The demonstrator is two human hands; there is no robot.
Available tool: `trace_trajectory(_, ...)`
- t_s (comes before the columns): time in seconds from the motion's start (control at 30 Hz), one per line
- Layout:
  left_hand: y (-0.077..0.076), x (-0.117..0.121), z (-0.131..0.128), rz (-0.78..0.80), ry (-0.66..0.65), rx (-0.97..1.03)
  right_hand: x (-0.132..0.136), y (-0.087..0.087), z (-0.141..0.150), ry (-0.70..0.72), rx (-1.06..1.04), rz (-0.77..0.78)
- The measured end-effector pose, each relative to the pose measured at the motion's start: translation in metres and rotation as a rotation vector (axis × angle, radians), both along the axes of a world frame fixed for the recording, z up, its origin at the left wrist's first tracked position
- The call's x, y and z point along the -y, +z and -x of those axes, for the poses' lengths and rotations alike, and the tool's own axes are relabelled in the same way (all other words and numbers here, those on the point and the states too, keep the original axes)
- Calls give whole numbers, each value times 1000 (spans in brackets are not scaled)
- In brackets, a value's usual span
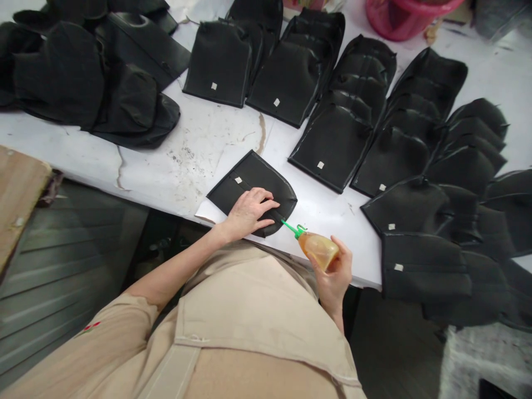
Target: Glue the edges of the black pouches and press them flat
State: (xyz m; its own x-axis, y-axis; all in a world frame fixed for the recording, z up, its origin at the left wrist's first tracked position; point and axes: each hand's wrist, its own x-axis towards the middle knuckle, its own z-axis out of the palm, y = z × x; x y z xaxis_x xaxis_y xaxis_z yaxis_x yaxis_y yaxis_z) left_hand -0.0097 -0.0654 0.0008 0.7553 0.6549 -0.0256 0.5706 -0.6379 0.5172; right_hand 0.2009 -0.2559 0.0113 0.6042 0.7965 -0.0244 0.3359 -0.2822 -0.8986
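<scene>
A black leather-like piece (pixel 253 177) with a small white tag lies at the near edge of the white table (pixel 187 160). My left hand (pixel 248 213) rests flat on it, fingers spread, pressing it down. My right hand (pixel 334 277) is wrapped round a small squeeze bottle (pixel 318 248) of amber liquid. The bottle's green nozzle points left at the lower right edge of the piece, close to my left fingertips.
Overlapping rows of similar black pieces (pixel 344 127) with white tags fan across the back and right of the table. A loose heap of black pieces (pixel 83 77) lies at the far left. A pink basket (pixel 403 16) stands at the back. A wooden board (pixel 19 188) juts in at left.
</scene>
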Motion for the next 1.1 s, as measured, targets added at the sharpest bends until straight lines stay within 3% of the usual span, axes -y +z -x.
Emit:
trace_trajectory(0.6, 1, -1, 0, 18, 28, -12, 13, 0, 10, 34, -20, -12)
trace_trajectory(0.8, 4, -7, 7, 100, -67, 15, 13, -2, 11, 9, -54, 8)
trace_trajectory(1.1, 3, -4, 5, 76, -54, -7, 15, -1, 15, 55, -26, -39)
